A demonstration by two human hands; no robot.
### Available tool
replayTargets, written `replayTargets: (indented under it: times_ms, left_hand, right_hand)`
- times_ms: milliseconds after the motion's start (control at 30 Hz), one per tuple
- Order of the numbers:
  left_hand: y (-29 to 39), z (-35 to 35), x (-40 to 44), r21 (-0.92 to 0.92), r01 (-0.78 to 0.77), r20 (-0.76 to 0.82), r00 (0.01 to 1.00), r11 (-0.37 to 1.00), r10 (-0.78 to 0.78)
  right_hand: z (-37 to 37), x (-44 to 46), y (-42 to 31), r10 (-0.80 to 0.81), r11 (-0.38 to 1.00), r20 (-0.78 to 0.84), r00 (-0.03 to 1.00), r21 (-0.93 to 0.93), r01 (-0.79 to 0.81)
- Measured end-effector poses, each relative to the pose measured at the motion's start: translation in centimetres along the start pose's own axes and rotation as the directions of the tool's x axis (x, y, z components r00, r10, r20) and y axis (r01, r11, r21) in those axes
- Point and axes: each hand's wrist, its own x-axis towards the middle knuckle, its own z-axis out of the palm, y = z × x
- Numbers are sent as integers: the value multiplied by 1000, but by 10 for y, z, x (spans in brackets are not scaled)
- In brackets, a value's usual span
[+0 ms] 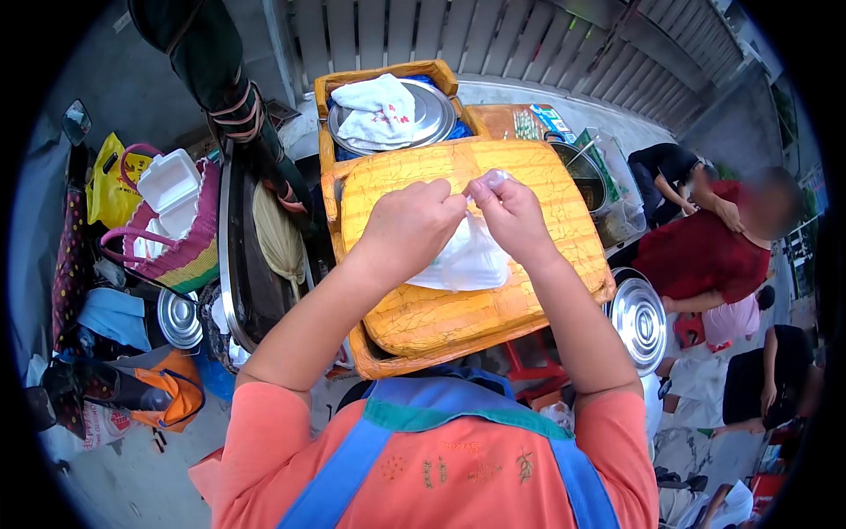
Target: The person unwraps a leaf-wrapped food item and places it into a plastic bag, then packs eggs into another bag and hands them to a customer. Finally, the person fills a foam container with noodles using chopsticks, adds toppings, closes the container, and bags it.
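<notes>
A thin clear plastic bag [474, 240] with a white takeaway container [463, 275] inside sits on a yellow, tape-covered box lid [546, 229]. My left hand [411, 222] is closed on one gathered end of the bag's top. Close beside it, my right hand [511, 217] pinches the other end, and a bit of plastic pokes out above the fingers. The two hands almost touch over the container. My left hand partly covers the bag and the container.
Behind the lid, a white cloth [377, 110] rests on a round metal lid [432, 115]. A woven basket [187, 225] with foam boxes stands left. At right are a dark pot [583, 172], another metal lid [638, 326] and a person in red [705, 247].
</notes>
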Motion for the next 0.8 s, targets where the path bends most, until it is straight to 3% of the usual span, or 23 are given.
replayTargets:
  times_ms: [33, 67, 100, 133, 200, 233, 367, 400, 433, 467, 500, 533, 567, 633, 667, 700, 800]
  left_hand:
    - [2, -2, -7, -1, 1, 2, 1000, 1000, -1]
    - [4, -4, -15, -27, 127, 116, 986, 992, -123]
    - [5, -6, -24, -38, 252, 230, 944, 967, -237]
    - [5, -5, -37, -38, 253, 233, 943, 967, -238]
    - [3, 8, -68, -207, 300, 345, 913, 931, -217]
    - [8, 16, -82, -208, 302, 346, 912, 930, -219]
    - [7, 22, -99, -310, 351, 360, 903, 884, -233]
    - [1, 16, -96, -330, 365, 356, 902, 871, -243]
    - [-4, 1, -92, -450, 459, 427, 864, 766, -267]
    - [-10, 1, -92, -451, 461, 427, 863, 764, -269]
    - [-15, 3, -91, -196, 318, 325, 914, 928, -244]
    - [-18, 9, -88, -55, 239, 281, 935, 970, -214]
    - [-21, 14, -85, 95, 165, 237, 954, 982, -184]
    - [-16, 41, -68, -190, 201, 267, 952, 961, -147]
    - [-16, 53, -61, -189, 199, 268, 953, 962, -144]
    - [-16, 64, -54, -118, 196, 311, 938, 973, -151]
    - [-12, 73, -32, 7, 174, 406, 899, 985, -162]
  right_hand:
    - [-2, 5, 0, -67, 983, -51, 996, -172, 58]
    - [-5, 11, 1, -142, 934, -89, 986, -341, 104]
    - [-11, 18, 20, -178, 906, -83, 981, -403, 131]
    - [-17, 21, 39, -176, 907, -83, 981, -401, 129]
    - [-25, 22, 73, 99, 869, -109, 989, -475, -139]
    - [-25, 18, 85, 187, 820, -112, 976, -530, -218]
    - [-25, 13, 81, 332, 791, -136, 933, -499, -354]
    - [-32, 12, 78, 364, 844, -66, 929, -400, -359]
    - [-39, 10, 75, 386, 883, 8, 922, -294, -367]
    - [-44, 6, 73, 388, 882, 10, 922, -295, -368]
    - [-49, -1, 71, 243, 910, 159, 957, -378, -169]
    - [-50, -7, 68, 103, 904, 316, 943, -425, 43]
    - [-47, -9, 51, 157, 872, 438, 885, -483, 84]
    - [-37, -14, 55, 174, 834, 420, 891, -544, 94]
    - [-33, -15, 54, 187, 789, 395, 899, -605, 102]
    - [-33, -15, 48, 347, 744, 322, 881, -666, -50]
    - [-33, -24, 50, 358, 733, 255, 898, -673, -100]
